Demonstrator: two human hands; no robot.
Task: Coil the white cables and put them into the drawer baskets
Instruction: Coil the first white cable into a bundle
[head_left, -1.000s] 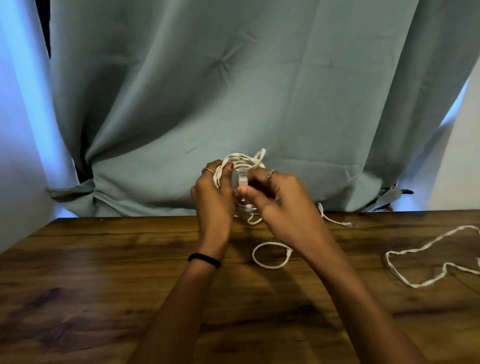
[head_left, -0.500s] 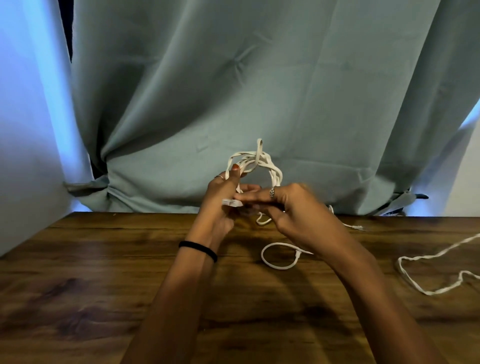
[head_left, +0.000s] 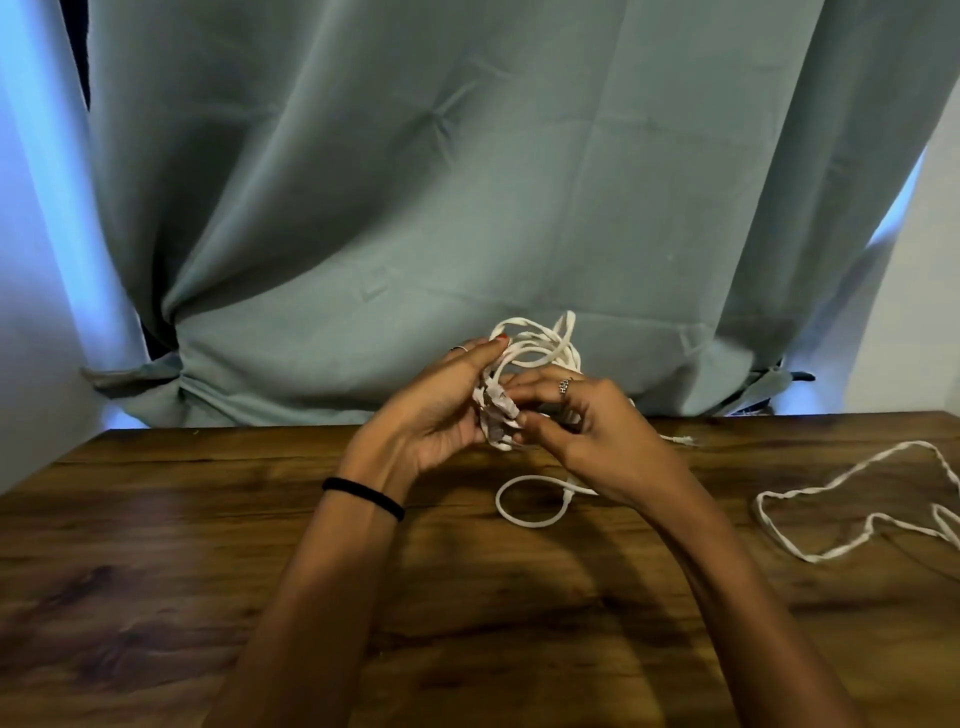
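Observation:
A coil of white cable (head_left: 540, 348) is held up above the far middle of the wooden table (head_left: 208, 571). My left hand (head_left: 441, 410) grips the coil from the left, thumb up against its loops. My right hand (head_left: 582, 431) pinches the cable's wrapped end at the bottom of the coil. A loose loop of the same cable (head_left: 530, 501) lies on the table under my right wrist. A second white cable (head_left: 857, 504) lies uncoiled on the table at the right. No drawer baskets are in view.
A grey-green curtain (head_left: 467, 182) hangs right behind the table's far edge. White walls (head_left: 31, 312) stand at the left and far right. A black band sits on my left wrist.
Both hands have dropped a little with the coil. My right hand has wound the cable's end round the lower part of the coil.

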